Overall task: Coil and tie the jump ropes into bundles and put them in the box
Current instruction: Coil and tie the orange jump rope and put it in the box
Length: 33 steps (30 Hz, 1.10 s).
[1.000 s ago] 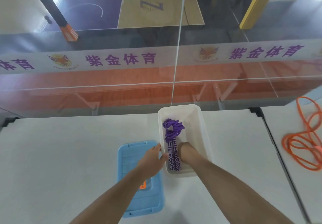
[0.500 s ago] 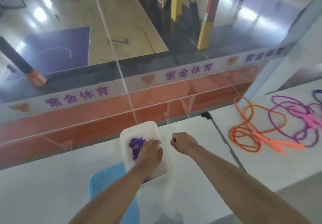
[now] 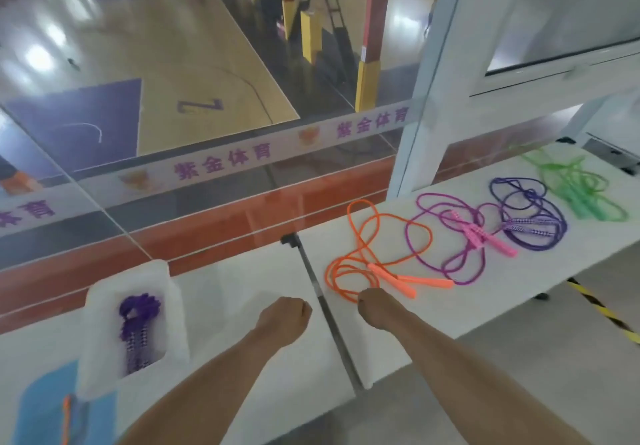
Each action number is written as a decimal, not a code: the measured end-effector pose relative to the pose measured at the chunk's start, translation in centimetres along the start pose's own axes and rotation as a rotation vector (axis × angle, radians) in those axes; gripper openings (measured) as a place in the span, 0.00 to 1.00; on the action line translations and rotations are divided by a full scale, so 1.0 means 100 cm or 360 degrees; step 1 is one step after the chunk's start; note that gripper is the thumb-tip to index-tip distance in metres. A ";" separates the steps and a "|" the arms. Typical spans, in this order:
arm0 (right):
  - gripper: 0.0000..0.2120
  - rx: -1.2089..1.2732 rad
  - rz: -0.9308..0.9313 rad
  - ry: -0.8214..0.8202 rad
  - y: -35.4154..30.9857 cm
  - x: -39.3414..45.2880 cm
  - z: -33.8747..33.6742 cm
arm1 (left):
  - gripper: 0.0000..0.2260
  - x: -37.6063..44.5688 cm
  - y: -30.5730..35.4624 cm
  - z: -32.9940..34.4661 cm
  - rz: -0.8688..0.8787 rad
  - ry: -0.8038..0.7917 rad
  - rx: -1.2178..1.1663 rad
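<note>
This is a sports hall, seen from a raised spot behind a glass barrier. Beyond the glass lies a basketball court with polished wood flooring, a purple painted zone and curved court lines. Padded yellow-and-red posts stand at its edge. On the white counter lie coloured jump ropes, plainly gym equipment.

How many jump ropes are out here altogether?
5. A tied purple bundle lies in the white box. Four lie loose on the right table: orange rope nearest, then pink-handled rope, dark purple rope, green rope farthest.
</note>
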State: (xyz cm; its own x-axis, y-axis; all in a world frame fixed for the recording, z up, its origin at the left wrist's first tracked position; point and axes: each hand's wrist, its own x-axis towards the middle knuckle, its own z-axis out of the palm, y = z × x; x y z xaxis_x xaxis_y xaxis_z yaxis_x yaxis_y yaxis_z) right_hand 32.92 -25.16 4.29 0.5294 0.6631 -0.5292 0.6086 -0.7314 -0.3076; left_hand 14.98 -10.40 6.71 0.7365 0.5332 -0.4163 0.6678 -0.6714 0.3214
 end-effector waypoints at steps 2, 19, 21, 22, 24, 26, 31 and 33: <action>0.16 0.0001 -0.0019 -0.0011 0.019 0.002 -0.011 | 0.18 0.005 0.019 0.004 -0.0032 -0.0043 0.0001; 0.14 0.0248 0.0127 -0.0025 0.193 0.045 -0.064 | 0.09 0.161 0.163 0.078 0.0071 -0.0231 -0.0128; 0.14 0.0231 0.0088 -0.0077 0.210 0.061 -0.068 | 0.09 0.180 0.182 0.090 -0.0045 -0.0203 -0.0229; 0.14 0.0212 0.0056 -0.0105 0.219 0.070 -0.071 | 0.10 0.188 0.194 0.092 -0.0110 -0.0200 -0.0286; 0.14 0.0172 -0.0010 -0.0159 0.238 0.088 -0.075 | 0.11 0.208 0.208 0.105 -0.0298 -0.0211 -0.0384; 0.13 0.0126 -0.0069 -0.0232 0.254 0.102 -0.081 | 0.14 0.228 0.214 0.125 -0.0524 -0.0194 -0.0592; 0.10 -0.0012 -0.0156 -0.0296 0.283 0.134 -0.102 | 0.19 0.261 0.227 0.165 -0.0953 -0.0179 -0.0663; 0.06 0.0012 -0.0191 -0.0312 0.289 0.144 -0.111 | 0.20 0.262 0.240 0.160 -0.1041 -0.0150 -0.0623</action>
State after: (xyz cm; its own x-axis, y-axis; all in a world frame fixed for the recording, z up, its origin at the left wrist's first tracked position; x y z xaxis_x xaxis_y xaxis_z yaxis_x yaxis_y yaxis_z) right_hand 64.69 -34.95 -3.49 0.3280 0.7022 -0.6319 0.6556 -0.6508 -0.3829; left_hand 48.58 -20.71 -10.08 0.1774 0.7014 -0.6903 0.9670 0.0062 0.2548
